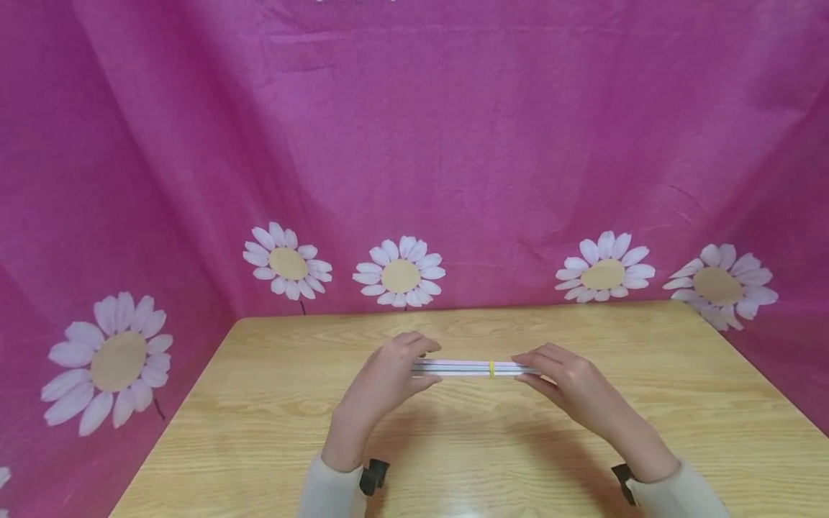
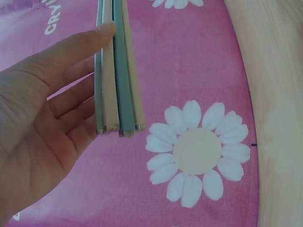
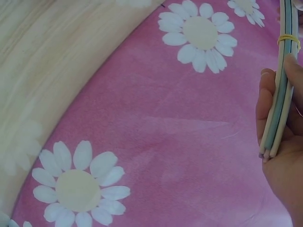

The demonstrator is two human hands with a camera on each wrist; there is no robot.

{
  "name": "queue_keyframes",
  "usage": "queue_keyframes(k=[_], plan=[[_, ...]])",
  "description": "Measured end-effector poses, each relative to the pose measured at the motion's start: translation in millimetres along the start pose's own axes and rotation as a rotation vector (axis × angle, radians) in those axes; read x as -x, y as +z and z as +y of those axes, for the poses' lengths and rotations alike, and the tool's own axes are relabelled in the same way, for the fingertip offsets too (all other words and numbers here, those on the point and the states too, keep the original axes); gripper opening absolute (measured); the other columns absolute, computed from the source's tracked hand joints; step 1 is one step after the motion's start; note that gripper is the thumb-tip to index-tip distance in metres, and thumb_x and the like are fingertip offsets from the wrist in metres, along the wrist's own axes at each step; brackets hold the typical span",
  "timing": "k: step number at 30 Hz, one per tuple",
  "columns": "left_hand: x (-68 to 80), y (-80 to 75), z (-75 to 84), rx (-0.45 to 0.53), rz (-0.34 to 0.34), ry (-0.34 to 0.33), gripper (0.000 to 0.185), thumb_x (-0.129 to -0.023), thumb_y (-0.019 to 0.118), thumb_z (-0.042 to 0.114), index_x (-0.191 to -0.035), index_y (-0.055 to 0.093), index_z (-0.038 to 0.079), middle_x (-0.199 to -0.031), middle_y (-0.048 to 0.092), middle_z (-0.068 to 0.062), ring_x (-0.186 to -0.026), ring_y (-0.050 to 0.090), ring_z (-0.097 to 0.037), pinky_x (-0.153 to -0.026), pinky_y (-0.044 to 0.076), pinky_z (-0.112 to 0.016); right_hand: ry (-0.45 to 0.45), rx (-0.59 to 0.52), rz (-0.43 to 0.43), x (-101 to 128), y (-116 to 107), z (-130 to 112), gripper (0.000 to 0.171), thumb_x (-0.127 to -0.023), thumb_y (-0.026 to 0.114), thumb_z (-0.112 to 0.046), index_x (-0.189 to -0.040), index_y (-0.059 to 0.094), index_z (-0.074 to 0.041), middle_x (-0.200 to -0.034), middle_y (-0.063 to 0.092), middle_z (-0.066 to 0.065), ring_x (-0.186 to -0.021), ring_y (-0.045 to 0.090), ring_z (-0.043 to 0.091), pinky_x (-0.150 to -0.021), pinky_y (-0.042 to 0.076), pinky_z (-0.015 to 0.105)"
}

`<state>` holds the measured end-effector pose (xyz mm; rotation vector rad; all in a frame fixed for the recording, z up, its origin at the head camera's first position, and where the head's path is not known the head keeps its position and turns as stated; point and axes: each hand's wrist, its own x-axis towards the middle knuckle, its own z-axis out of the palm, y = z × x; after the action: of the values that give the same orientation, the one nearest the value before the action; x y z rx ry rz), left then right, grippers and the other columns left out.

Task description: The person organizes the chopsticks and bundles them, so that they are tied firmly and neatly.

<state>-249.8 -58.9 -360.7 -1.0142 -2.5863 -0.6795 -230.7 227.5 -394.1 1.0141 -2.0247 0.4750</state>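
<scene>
A bundle of thin, straight sticks (image 1: 456, 368), some pale and some green, is held level above the table. A yellow rubber band (image 1: 491, 369) goes round it, nearer the right end. My left hand (image 1: 392, 368) grips the left end, fingers above and thumb below in the head view. In the left wrist view its thumb lies across the sticks (image 2: 124, 90), whose ends spread slightly apart. Gripping the other end is my right hand (image 1: 573, 375). The right wrist view has the stick ends (image 3: 271, 142) by its palm and the band (image 3: 289, 40) just past the thumb.
A light wood-grain table (image 1: 259, 424) spreads under both hands. Behind it and at the sides hangs a pink cloth (image 1: 453, 144) printed with white daisies. Dark straps (image 1: 373, 477) show at the wrists beside pale sleeves (image 1: 332, 489).
</scene>
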Motion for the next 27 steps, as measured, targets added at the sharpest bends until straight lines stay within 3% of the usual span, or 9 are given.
queue_keyframes(k=[9,14,17,23,27], plan=[[-2.6,7.2,-5.9,-0.012,-0.103,-0.053,0.021,-0.080,0.079,0.015,-0.100,0.074,0.010,-0.094,0.070,0.000,-0.086,0.063,-0.010,-0.078,0.055,-0.023,0.032,-0.055,-0.072,6.4,6.1,4.4,0.036,-0.097,0.050,-0.036,-0.098,0.071,-0.006,-0.084,0.068,-0.002,-0.071,0.062,0.005,-0.067,0.049,0.014],[-2.5,12.8,-10.2,-0.047,-0.180,-0.082,0.015,-0.080,0.078,0.012,-0.095,0.074,0.010,-0.088,0.067,0.002,-0.076,0.056,-0.007,-0.070,0.050,-0.019,0.094,-0.055,-0.151,10.3,14.0,1.4,0.016,-0.083,0.075,-0.016,-0.095,0.071,-0.007,-0.083,0.069,-0.002,-0.072,0.063,0.004,-0.067,0.050,0.015],[-2.6,18.4,-13.9,-0.076,-0.236,-0.086,0.013,-0.080,0.079,0.011,-0.091,0.072,0.012,-0.084,0.064,0.004,-0.072,0.052,-0.006,-0.068,0.047,-0.018,0.151,-0.034,-0.231,12.2,18.7,-1.6,0.020,-0.074,0.080,-0.007,-0.093,0.072,-0.008,-0.083,0.070,-0.003,-0.072,0.064,0.005,-0.067,0.052,0.020],[-0.5,33.3,-18.0,-0.057,-0.382,-0.155,0.010,-0.079,0.079,0.013,-0.082,0.070,0.016,-0.078,0.058,0.009,-0.071,0.048,-0.006,-0.068,0.044,-0.019,0.248,-0.006,-0.476,17.8,24.0,-7.1,0.007,-0.083,0.072,-0.011,-0.090,0.074,-0.012,-0.085,0.072,-0.005,-0.078,0.066,0.009,-0.070,0.055,0.026],[0.8,40.9,-19.5,-0.036,-0.434,-0.191,0.016,-0.077,0.081,0.012,-0.075,0.066,0.016,-0.073,0.056,0.009,-0.068,0.046,-0.006,-0.065,0.042,-0.020,0.258,-0.027,-0.553,22.2,28.4,-9.1,0.006,-0.084,0.071,-0.012,-0.086,0.072,-0.017,-0.083,0.067,-0.010,-0.077,0.061,0.003,-0.068,0.053,0.023]])
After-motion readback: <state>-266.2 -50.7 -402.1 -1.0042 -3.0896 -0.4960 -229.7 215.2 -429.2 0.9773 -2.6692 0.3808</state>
